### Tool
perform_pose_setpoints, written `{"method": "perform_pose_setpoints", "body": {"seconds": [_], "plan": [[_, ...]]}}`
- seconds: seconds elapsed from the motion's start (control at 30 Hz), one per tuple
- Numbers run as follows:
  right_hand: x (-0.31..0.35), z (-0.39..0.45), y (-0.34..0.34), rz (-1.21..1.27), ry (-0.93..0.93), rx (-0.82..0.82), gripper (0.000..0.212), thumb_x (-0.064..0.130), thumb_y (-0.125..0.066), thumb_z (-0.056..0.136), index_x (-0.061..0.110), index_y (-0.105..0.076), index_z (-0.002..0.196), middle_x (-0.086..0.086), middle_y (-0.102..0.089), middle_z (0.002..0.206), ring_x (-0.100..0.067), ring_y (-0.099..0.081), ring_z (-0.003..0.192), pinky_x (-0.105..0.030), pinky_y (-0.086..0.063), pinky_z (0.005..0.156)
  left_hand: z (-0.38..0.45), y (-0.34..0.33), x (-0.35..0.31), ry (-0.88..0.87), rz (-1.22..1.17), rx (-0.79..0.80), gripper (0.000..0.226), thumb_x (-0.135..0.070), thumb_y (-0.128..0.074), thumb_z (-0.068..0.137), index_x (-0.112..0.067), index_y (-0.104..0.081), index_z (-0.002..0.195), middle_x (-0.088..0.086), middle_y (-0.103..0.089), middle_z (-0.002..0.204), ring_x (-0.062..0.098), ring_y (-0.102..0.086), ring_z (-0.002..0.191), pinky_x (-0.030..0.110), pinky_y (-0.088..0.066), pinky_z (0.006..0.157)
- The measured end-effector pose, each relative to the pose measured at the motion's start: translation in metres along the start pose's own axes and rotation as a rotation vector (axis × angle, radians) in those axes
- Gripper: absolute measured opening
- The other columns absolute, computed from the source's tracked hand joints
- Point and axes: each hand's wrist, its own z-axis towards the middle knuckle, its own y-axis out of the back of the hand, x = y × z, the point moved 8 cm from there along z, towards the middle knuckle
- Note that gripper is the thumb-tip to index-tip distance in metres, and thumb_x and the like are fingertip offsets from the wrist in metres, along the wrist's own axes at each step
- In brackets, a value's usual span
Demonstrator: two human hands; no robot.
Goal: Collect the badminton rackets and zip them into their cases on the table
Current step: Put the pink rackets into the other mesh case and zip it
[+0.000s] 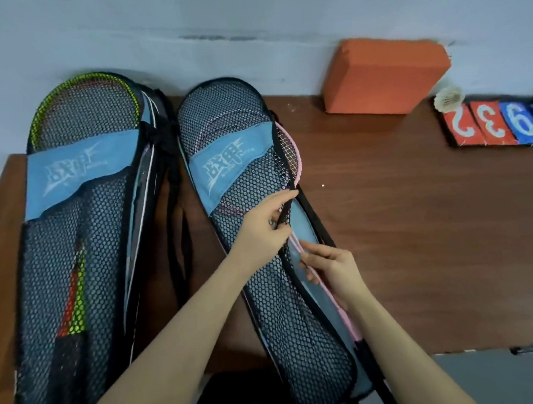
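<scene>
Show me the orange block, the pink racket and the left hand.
orange block (385,75): head view, its front face.
pink racket (290,148): head view, strings outside the case.
left hand (268,223): head view, its back.

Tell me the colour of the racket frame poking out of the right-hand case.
Pink racket frame, clearest in the head view.

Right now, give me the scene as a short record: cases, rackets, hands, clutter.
left case: holds a green racket
right case: side open, pink racket pokes out
left hand: pinches the right case's mesh edge
right hand: fingers on the pink racket's shaft
clutter: orange block, number cards, shuttlecock
surface: brown table
</scene>
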Motion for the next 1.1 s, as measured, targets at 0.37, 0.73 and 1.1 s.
{"method": "perform_pose_setpoints", "body": {"seconds": [0.37,0.73,1.1], "plan": [[0.004,0.007,0.010,0.016,0.039,-0.070,0.026,-0.006,-0.061,0.083,-0.005,-0.063,0.109,-0.014,-0.064,0.062,-0.016,-0.050,0.044,-0.023,-0.042,0.044,-0.024,-0.018,0.014,0.200,-0.057,0.033,0.058,0.016,-0.048,0.080,-0.014,-0.050,0.130,0.031,-0.054,0.086,0.001,-0.034,0.038,0.008,-0.027,0.044],[-0.014,0.032,-0.027,-0.120,-0.086,0.034,0.012,-0.009,-0.057,0.085,-0.001,-0.053,0.093,-0.019,-0.062,0.069,-0.024,-0.059,0.050,-0.033,-0.056,0.056,-0.036,0.010,0.054,0.197,0.161,-0.087,0.055,0.003,-0.053,0.083,-0.026,-0.049,0.129,-0.007,-0.050,0.100,0.003,-0.042,0.057,0.010,-0.038,0.062],[0.011,0.018,-0.002,-0.644,0.173,0.058,0.020,0.011,-0.060,0.088,0.012,-0.067,0.107,0.001,-0.066,0.089,-0.010,-0.060,0.078,-0.017,-0.049,0.065,-0.073,-0.037,0.080,0.249,0.439,-0.123,0.076,-0.013,-0.063,0.084,-0.013,-0.017,0.144,0.006,-0.031,0.132,0.019,-0.047,0.112,0.026,-0.041,0.089]]}}
